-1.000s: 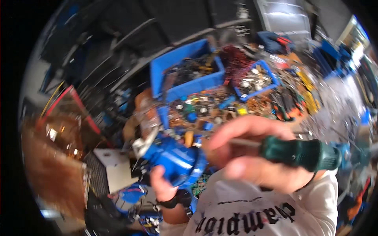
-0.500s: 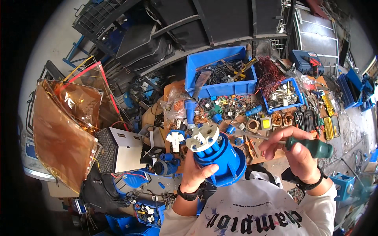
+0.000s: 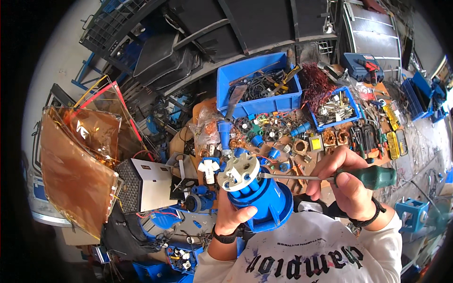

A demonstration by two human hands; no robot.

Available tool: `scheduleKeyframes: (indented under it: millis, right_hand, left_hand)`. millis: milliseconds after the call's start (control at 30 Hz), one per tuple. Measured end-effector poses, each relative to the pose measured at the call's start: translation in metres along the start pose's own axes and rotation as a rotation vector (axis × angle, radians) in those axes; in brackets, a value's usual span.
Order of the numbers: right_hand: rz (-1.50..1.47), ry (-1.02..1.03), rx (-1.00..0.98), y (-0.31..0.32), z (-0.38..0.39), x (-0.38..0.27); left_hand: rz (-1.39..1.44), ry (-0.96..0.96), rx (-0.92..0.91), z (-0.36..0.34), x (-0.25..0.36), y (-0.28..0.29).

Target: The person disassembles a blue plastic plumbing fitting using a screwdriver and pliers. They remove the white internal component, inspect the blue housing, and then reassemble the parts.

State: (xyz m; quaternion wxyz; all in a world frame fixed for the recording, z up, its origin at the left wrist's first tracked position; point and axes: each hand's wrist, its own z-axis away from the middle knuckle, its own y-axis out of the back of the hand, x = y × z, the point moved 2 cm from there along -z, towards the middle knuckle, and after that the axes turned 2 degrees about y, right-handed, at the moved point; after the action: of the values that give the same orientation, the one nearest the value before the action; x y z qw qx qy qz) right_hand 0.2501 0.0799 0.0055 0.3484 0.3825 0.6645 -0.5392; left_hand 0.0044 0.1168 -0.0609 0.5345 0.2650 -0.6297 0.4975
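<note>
While the left hand (image 3: 236,218) grips a big blue plug (image 3: 258,198), the right hand (image 3: 347,181) is closed round a green-handled screwdriver (image 3: 330,177). Its tip touches the plug's white face, above the cluttered counter (image 3: 302,137)

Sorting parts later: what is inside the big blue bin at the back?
The big blue bin shows tangled dark cables, a yellow-handled tool and a grey strip. Whatever lies beneath them is covered.

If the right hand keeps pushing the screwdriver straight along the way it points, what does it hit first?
The right hand aims the screwdriver leftward; its tip would most likely meet the white face of the blue plug held by the left hand. Whether it already touches is unclear.
</note>
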Motion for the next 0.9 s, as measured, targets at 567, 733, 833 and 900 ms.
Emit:
scheduleKeyframes:
  millis: [567, 733, 833, 900]
  right_hand:
    - [-0.083, -0.077, -0.164, 0.013, -0.002, -0.005]
    - [-0.038, -0.065, -0.237, 0.019, -0.005, -0.006]
    - [0.037, 0.017, -0.286, 0.019, -0.006, -0.007]
    - [0.235, 0.137, -0.4, 0.024, -0.014, -0.012]
  left_hand:
    - [-0.189, -0.007, 0.1, 0.004, 0.006, -0.002]
    - [-0.187, -0.006, 0.073, 0.0, 0.001, 0.001]
    - [-0.191, -0.023, 0.077, -0.001, 0.002, 0.001]
    - [-0.203, -0.015, 0.074, -0.002, 0.003, 0.001]
